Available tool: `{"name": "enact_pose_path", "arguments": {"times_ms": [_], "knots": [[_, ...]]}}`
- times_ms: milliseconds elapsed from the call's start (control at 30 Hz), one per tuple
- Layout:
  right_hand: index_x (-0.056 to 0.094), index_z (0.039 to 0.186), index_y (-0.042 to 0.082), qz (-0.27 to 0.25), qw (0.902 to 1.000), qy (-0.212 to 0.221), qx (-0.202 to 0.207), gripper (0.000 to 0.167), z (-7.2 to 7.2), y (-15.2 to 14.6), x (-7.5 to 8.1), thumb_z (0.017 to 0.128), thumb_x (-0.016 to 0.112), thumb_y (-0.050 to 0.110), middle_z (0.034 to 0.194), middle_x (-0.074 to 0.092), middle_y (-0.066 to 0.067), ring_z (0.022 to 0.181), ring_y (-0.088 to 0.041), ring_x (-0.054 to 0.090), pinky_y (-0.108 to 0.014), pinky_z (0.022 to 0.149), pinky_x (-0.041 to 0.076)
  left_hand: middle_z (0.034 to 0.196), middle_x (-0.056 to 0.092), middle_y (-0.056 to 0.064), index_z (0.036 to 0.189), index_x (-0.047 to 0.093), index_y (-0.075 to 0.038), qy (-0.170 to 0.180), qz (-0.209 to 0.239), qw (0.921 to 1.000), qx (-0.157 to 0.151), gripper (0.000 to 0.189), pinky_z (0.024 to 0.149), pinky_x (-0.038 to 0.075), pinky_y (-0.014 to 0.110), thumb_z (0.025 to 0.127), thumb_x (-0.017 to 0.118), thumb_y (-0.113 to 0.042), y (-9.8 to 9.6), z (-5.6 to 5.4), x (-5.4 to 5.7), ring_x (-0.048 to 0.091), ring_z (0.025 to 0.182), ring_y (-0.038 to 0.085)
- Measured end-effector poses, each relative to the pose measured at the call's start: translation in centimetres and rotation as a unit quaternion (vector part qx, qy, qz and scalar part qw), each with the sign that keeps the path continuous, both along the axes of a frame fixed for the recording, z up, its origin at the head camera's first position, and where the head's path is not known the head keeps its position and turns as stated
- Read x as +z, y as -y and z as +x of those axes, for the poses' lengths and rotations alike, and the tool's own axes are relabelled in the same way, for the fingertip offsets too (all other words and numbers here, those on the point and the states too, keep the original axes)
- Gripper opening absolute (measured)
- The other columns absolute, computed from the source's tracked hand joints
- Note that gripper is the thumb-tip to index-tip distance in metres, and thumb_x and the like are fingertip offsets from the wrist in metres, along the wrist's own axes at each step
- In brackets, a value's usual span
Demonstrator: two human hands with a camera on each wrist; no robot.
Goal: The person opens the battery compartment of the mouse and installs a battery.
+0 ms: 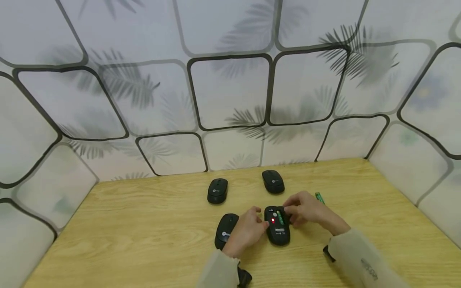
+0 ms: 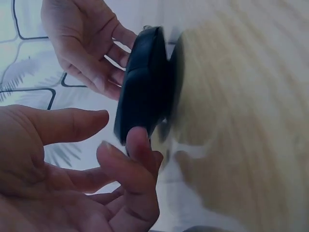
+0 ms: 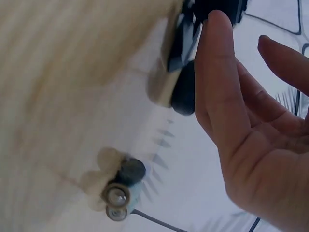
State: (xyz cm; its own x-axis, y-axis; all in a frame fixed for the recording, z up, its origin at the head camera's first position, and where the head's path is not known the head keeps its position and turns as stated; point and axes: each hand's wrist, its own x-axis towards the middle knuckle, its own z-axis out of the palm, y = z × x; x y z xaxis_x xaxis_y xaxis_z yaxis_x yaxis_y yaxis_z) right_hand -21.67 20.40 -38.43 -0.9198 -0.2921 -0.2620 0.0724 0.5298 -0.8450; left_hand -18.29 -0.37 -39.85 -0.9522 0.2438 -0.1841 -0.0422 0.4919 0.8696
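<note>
An upturned black computer mouse (image 1: 279, 237) lies between my hands in the head view, its battery bay showing a green battery (image 1: 280, 217) and a red light glowing beside it. My left hand (image 1: 249, 229) touches the mouse's left side with fingertips; in the left wrist view its thumb (image 2: 77, 124) stands apart from the dark mouse (image 2: 140, 82). At the upper right edge, my right hand (image 1: 305, 207) touches the mouse with its fingers. The right wrist view shows an extended finger (image 3: 219, 63) against it, thumb apart. Whether the mouse is slightly raised I cannot tell.
Another mouse (image 1: 223, 231) sits beside my left wrist, partly covered. Two more mice, one at back left (image 1: 217, 191) and one at back right (image 1: 273, 181), stand on the wooden table (image 1: 144, 228). Loose batteries (image 3: 118, 195) lie beyond my right hand. A patterned cloth (image 1: 230, 92) encloses the table.
</note>
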Motion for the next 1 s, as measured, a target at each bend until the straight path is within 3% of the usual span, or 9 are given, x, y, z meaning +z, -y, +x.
{"name": "enact_pose_path", "arguments": {"times_ms": [267,433,533,700,1000], "knots": [[0.056,0.125,-0.018,-0.017,0.9993,-0.029,-0.013,0.03,-1.0,-1.5,1.3,0.104,0.054,0.004,0.106,0.066,-0.024,0.086,-0.028,0.068,-0.041,0.073,0.063,0.096,0.063,0.008,0.135,0.054,0.004,-0.041,0.006,0.9991,0.001,0.039,0.066,0.051,0.031,0.099,0.063,-0.01,0.6,-1.2,1.1,0.058,0.078,0.018],[0.054,0.128,-0.018,-0.029,0.9986,-0.027,-0.035,0.033,-1.7,-1.6,1.4,0.104,0.054,0.005,0.111,0.064,-0.027,0.091,-0.032,0.067,-0.042,0.078,0.063,0.097,0.064,0.009,0.132,0.057,0.004,-0.036,0.064,0.9973,0.005,0.035,0.06,0.046,0.025,0.099,0.062,-0.006,0.8,-2.4,1.6,0.061,0.079,0.021],[0.053,0.129,-0.018,-0.033,0.9979,-0.023,-0.05,0.034,-2.2,-1.5,1.2,0.104,0.056,0.005,0.114,0.063,-0.028,0.094,-0.034,0.067,-0.043,0.08,0.062,0.1,0.063,0.01,0.133,0.057,0.003,-0.03,0.092,0.9952,0.01,0.035,0.06,0.05,0.026,0.099,0.06,-0.006,0.7,-3.1,1.8,0.062,0.081,0.022],[0.051,0.132,-0.018,-0.044,0.9962,-0.017,-0.073,0.037,-3.0,-1.3,1.0,0.104,0.055,0.005,0.12,0.06,-0.031,0.099,-0.036,0.066,-0.043,0.084,0.061,0.106,0.063,0.013,0.136,0.056,0.004,-0.026,0.105,0.9938,0.029,0.037,0.066,0.056,0.029,0.1,0.058,-0.004,0.4,-4.2,1.3,0.063,0.086,0.022],[0.043,0.139,-0.018,-0.042,0.9949,-0.005,-0.091,0.044,-4.4,-1.0,1.0,0.105,0.054,0.006,0.135,0.049,-0.036,0.114,-0.046,0.059,-0.046,0.091,0.059,0.123,0.061,0.023,0.14,0.054,0.004,-0.02,0.079,0.9951,0.056,0.043,0.062,0.051,0.025,0.098,0.06,-0.004,0.4,-6.8,-0.2,0.062,0.086,0.022]]}}
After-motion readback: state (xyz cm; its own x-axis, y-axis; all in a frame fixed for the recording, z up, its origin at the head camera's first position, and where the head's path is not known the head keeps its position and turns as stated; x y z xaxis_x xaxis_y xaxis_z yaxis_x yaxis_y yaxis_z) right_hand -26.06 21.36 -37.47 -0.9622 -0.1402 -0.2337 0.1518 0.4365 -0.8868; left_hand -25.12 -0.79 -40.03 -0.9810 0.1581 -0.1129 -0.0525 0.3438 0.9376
